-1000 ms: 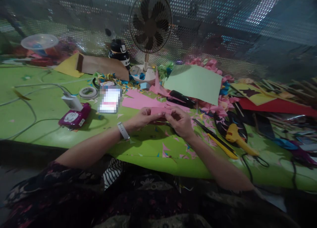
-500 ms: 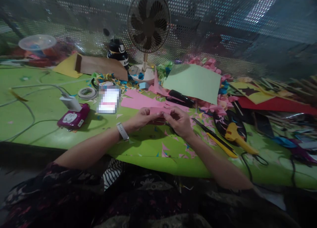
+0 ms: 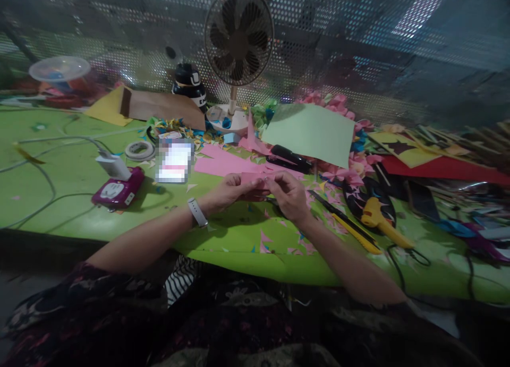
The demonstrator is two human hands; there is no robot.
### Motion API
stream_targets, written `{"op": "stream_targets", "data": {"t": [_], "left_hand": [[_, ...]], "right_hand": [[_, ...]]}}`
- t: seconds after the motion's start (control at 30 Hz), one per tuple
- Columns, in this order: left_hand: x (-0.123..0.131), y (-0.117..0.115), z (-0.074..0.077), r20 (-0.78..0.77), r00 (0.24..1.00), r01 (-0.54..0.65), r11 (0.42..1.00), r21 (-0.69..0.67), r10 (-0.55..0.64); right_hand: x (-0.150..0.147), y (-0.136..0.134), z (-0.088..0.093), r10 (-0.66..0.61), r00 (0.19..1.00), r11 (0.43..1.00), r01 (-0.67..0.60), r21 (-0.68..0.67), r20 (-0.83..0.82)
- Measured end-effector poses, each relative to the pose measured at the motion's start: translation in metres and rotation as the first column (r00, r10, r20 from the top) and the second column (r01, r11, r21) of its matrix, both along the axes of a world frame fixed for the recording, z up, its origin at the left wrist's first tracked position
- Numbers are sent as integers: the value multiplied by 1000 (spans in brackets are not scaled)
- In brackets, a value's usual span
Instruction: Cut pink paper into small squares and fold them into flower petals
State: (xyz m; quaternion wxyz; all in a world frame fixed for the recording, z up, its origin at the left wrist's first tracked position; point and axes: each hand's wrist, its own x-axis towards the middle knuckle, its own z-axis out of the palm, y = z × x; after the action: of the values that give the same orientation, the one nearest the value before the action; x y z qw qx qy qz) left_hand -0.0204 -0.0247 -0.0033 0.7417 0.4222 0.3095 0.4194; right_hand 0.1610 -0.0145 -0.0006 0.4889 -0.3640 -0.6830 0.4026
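A small piece of pink paper [image 3: 252, 177] is held up between both hands over the green table. My left hand [image 3: 233, 190] pinches its left part, thumb lying along the near side. At the right end, the fingertips of my right hand [image 3: 290, 193] are closed on the same paper. Whether the paper is folded I cannot tell. Behind the hands lie larger pink paper pieces [image 3: 223, 164] and a black stapler-like object [image 3: 290, 158]. Under my right hand a dark object, partly hidden, shows on the table.
Right of my hands lie a yellow box cutter [image 3: 354, 233], a yellow glue gun [image 3: 378, 218] and pink scraps [image 3: 265, 239]. To the left are a phone [image 3: 174, 162], a tape roll [image 3: 139, 151] and a purple power adapter [image 3: 118, 189] with cables. A fan [image 3: 239, 43] stands behind.
The fingers of my right hand have shifted slightly on the pink paper. Both hands stay in nearly the same place, still holding it.
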Motion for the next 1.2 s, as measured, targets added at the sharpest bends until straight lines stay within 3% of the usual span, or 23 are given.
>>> {"op": "stream_targets", "data": {"t": [0.4, 0.53, 0.67, 0.8, 0.93, 1.07, 1.2], "left_hand": [[1, 2, -2, 94, 995, 18, 1000, 18, -19], [1, 1, -2, 82, 997, -2, 1000, 19, 0], [1, 0, -1, 54, 999, 8, 1000, 14, -9], [1, 1, -1, 31, 999, 13, 999, 32, -14], [-3, 5, -1, -107, 994, 42, 997, 70, -34], [-8, 8, 0, -220, 975, 45, 986, 161, -9], [-8, 9, 1, -244, 969, 14, 985, 174, 29]], "right_hand": [[0, 1, 2, -92, 995, 993, 90, 82, 27], [2, 4, 1, -104, 994, 995, 104, 12, -25], [4, 6, 3, -40, 999, 998, 40, -47, 1], [3, 5, 4, -67, 997, 995, 64, 73, 38], [4, 6, 4, -88, 995, 990, 83, 115, 40], [6, 7, 6, -79, 995, 996, 77, 32, 63], [7, 4, 11, 124, 982, 977, -95, -192, 144]]}}
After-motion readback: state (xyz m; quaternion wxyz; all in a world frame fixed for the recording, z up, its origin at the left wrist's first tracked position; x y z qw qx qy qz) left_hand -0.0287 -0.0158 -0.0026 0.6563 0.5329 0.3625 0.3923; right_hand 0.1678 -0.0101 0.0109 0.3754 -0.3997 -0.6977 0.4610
